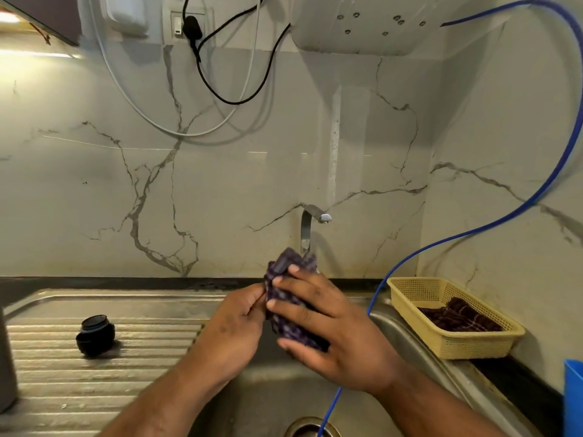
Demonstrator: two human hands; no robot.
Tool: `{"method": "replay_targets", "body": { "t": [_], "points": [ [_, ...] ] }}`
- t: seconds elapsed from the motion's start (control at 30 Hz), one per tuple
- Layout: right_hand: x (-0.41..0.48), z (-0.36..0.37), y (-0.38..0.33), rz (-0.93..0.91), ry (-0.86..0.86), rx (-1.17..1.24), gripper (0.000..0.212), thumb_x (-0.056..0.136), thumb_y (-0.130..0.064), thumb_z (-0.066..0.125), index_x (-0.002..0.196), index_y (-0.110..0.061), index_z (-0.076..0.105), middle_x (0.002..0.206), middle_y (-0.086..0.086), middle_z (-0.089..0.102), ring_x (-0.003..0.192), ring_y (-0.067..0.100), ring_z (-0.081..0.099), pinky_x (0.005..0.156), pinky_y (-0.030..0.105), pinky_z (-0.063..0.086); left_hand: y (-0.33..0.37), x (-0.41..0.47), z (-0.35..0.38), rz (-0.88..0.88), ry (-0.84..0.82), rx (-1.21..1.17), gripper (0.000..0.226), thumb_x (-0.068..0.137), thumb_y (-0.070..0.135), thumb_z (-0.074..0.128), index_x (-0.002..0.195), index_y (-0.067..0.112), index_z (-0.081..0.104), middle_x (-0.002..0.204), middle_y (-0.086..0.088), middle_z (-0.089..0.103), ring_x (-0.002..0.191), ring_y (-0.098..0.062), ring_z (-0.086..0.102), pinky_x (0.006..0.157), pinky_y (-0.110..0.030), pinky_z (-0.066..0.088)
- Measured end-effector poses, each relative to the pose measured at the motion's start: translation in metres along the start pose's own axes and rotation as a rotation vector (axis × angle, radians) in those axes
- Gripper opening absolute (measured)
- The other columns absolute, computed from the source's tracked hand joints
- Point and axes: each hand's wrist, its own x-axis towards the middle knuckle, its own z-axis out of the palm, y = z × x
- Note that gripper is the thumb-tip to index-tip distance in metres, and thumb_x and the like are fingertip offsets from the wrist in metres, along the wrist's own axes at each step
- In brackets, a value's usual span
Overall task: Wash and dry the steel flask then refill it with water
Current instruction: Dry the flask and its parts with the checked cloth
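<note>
**Marble wall, steel sink: wrapped bundle over the basin**

Sink [410, 342] holds a blue hose [377, 294] beside the hands; a black lid [94, 335] lies left and a basket [473, 345] sits right. The right hand [331, 326] has its fingers curled round the cloth [290, 263], and the left hand [239, 323] pinches the cloth's edge. The bundle's long axis tilts up toward the tap [310, 222]. The flask is hidden.

A yellow basket [473, 345] holding a dark cloth [457, 316] stands on the surface [520, 383] at the right, near a blue tub [573, 398], while a blue hose [533, 201] loops down the marble wall [94, 200] and a black cable [236, 103] and white cable [189, 134] hang below a socket [177, 24].
</note>
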Motion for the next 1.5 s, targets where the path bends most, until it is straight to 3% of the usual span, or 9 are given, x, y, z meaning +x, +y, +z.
{"method": "replay_targets", "body": {
  "t": [0.1, 0.2, 0.33, 0.43, 0.67, 0.87, 1.07, 1.3, 1.5],
  "points": [
    [0.002, 0.003, 0.003, 0.078, 0.137, -0.013, 0.045, 0.096, -0.040, 0.069, 0.139, -0.029, 0.062, 0.150, -0.012, 0.051, 0.147, 0.010, 0.038, 0.126, 0.051, 0.015, 0.006, -0.001, 0.000, 0.053, -0.032, -0.017, 0.029, 0.108, 0.025, 0.042, 0.107, 0.028, 0.071, 0.099, 0.010, 0.076, 0.097, -0.008, 0.069, 0.088, -0.034, 0.054],
    [-0.001, -0.002, 0.003, 0.290, 0.229, 0.159, 0.046, 0.097, -0.046, 0.061, 0.141, -0.032, 0.059, 0.144, -0.019, 0.054, 0.137, 0.004, 0.048, 0.119, 0.045, 0.036, 0.007, -0.003, 0.003, 0.104, -0.065, 0.035, 0.032, 0.104, 0.040, 0.042, 0.104, 0.024, 0.071, 0.097, 0.008, 0.074, 0.095, -0.011, 0.067, 0.088, -0.039, 0.052],
    [-0.001, -0.001, 0.005, -0.067, 0.084, -0.051, 0.048, 0.094, -0.035, 0.075, 0.138, -0.019, 0.065, 0.150, 0.000, 0.053, 0.146, 0.020, 0.041, 0.119, 0.045, 0.035, 0.007, -0.005, 0.007, 0.005, -0.045, -0.116, 0.034, 0.109, 0.015, 0.040, 0.105, 0.021, 0.073, 0.099, 0.004, 0.077, 0.097, -0.010, 0.071, 0.091, -0.037, 0.055],
    [0.002, -0.003, 0.009, -0.102, 0.077, -0.057, 0.049, 0.092, -0.037, 0.078, 0.137, -0.020, 0.065, 0.151, 0.000, 0.052, 0.146, 0.020, 0.040, 0.119, 0.043, 0.035, 0.008, -0.005, 0.007, -0.047, -0.063, -0.207, 0.037, 0.108, 0.011, 0.039, 0.106, 0.021, 0.075, 0.103, 0.002, 0.078, 0.102, -0.011, 0.071, 0.095, -0.037, 0.054],
    [0.000, 0.003, -0.003, 0.424, 0.169, 0.281, 0.042, 0.084, -0.057, 0.070, 0.124, -0.044, 0.068, 0.120, -0.018, 0.071, 0.112, -0.001, 0.065, 0.104, 0.035, 0.053, 0.012, -0.005, 0.006, 0.035, -0.038, -0.176, 0.039, 0.103, 0.054, 0.042, 0.099, 0.031, 0.074, 0.096, 0.001, 0.076, 0.094, -0.017, 0.071, 0.091, -0.050, 0.055],
    [0.006, 0.001, -0.004, 0.029, 0.043, 0.023, 0.052, 0.087, -0.042, 0.080, 0.135, -0.027, 0.065, 0.145, -0.010, 0.052, 0.141, 0.012, 0.042, 0.117, 0.028, 0.035, 0.009, -0.004, 0.006, -0.086, -0.034, -0.339, 0.036, 0.107, 0.015, 0.044, 0.097, 0.022, 0.078, 0.098, -0.008, 0.078, 0.099, -0.022, 0.072, 0.099, -0.050, 0.053],
    [0.007, -0.001, -0.004, 0.574, 0.240, 0.567, 0.045, 0.088, -0.057, 0.070, 0.129, -0.042, 0.064, 0.123, -0.020, 0.066, 0.116, 0.001, 0.062, 0.100, 0.030, 0.053, 0.014, -0.008, 0.010, 0.178, -0.051, -0.140, 0.028, 0.101, 0.031, 0.050, 0.108, 0.026, 0.077, 0.102, 0.006, 0.078, 0.100, -0.011, 0.071, 0.089, -0.030, 0.056],
    [0.006, -0.010, 0.008, 0.069, -0.025, 0.034, 0.078, 0.079, -0.054, 0.084, 0.145, -0.026, 0.052, 0.149, -0.008, 0.045, 0.140, 0.012, 0.041, 0.114, 0.033, 0.040, 0.012, -0.005, 0.010, -0.256, -0.081, -0.970, 0.034, 0.097, 0.022, 0.052, 0.107, -0.002, 0.074, 0.108, -0.026, 0.070, 0.096, -0.030, 0.067, 0.092, -0.043, 0.052],
    [0.003, -0.010, 0.010, 0.407, 0.087, 0.352, 0.086, 0.066, -0.052, 0.091, 0.140, -0.036, 0.052, 0.133, -0.022, 0.055, 0.124, 0.001, 0.053, 0.104, 0.022, 0.046, 0.001, -0.005, 0.017, 0.098, -0.058, -0.345, 0.038, 0.102, 0.035, 0.058, 0.090, 0.004, 0.076, 0.092, -0.014, 0.076, 0.093, -0.027, 0.071, 0.086, -0.042, 0.053]
  ]
}}
